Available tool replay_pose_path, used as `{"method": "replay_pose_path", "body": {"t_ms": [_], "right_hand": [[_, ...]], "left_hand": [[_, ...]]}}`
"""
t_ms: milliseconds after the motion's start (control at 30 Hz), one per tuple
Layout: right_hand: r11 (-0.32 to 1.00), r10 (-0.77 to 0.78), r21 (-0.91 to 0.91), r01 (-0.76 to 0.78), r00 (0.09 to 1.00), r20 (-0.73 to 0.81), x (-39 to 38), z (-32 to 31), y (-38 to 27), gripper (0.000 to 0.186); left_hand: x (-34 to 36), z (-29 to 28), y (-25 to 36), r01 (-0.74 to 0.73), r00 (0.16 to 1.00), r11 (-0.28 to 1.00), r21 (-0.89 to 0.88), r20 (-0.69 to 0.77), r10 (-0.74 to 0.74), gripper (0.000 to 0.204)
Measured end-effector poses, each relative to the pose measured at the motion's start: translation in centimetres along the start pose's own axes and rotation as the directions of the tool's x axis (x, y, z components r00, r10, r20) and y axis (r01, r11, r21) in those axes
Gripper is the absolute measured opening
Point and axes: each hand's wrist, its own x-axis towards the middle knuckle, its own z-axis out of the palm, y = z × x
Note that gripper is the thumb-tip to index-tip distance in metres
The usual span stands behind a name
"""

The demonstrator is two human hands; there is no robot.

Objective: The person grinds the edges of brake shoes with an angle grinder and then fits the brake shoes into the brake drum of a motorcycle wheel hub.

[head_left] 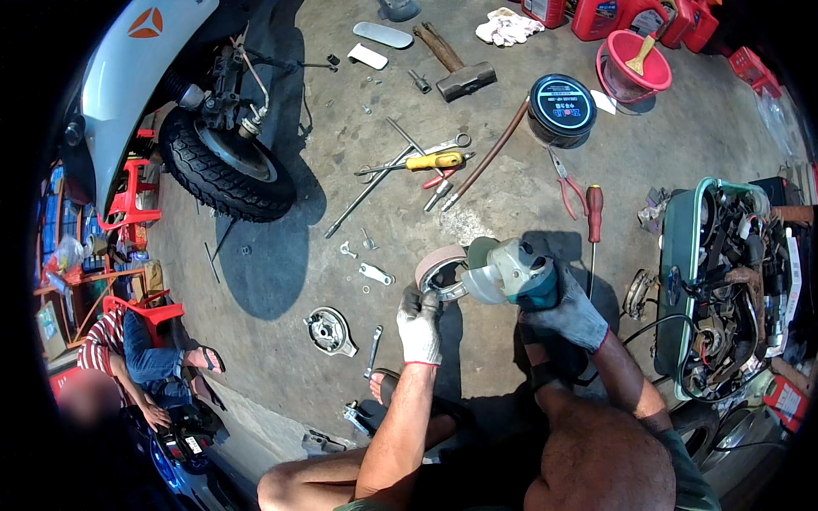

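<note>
My left hand (420,325), in a white and grey work glove, is closed on the near side of a curved brake shoe (436,266) with a pinkish-brown lining. My right hand (569,317), gloved as well, grips the teal body of an angle grinder (521,271). The grinder's disc and guard sit right beside the brake shoe; whether they touch I cannot tell. On the concrete to the left lie a round brake plate (331,331), a small metal link arm (376,273) and a wrench (374,351).
A scooter wheel (226,166) stands at the left. Ahead lie a yellow-handled screwdriver (434,160), a hammer (464,78), pliers (564,186) and a red screwdriver (594,213). A black tub (561,111) and a pink bucket (635,72) stand farther off. At right sits a green crate (682,247) of parts. Another person (141,349) sits at left.
</note>
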Motion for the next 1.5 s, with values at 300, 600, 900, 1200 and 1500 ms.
{"method": "replay_pose_path", "body": {"t_ms": [300, 600, 900, 1200, 1500], "right_hand": [[1.0, 0.008, 0.001, -0.008, 1.0, 0.013, 0.2, 0.1, 0.0, 0.106], [1.0, -0.017, 0.012, 0.017, 1.0, 0.006, 0.3, 0.4, -0.2, 0.103], [0.978, -0.088, -0.186, 0.093, 0.995, 0.037, 0.8, 0.2, -2.0, 0.092], [0.93, -0.148, -0.332, 0.157, 0.988, 0.051, 1.3, 0.7, -3.4, 0.09], [0.866, -0.127, -0.478, 0.148, 0.989, 0.075, 1.4, 1.0, -4.9, 0.089]], "left_hand": [[-0.3, 0.1, 0.5, -0.002, 1.0, 1.0, 0.007, 0.005, 0.001, 0.009], [-0.1, -0.6, 0.5, -0.049, 0.998, 0.998, 0.047, 0.034, 0.048, 0.011], [0.8, -1.0, 1.2, -0.17, 0.985, 0.912, 0.374, 0.043, 0.166, 0.031], [0.3, -0.3, 5.0, -0.243, 0.965, 0.689, 0.683, 0.098, 0.243, 0.029], [1.4, -0.8, 5.9, -0.46, 0.876, 0.454, 0.763, 0.306, 0.373, 0.023]]}}
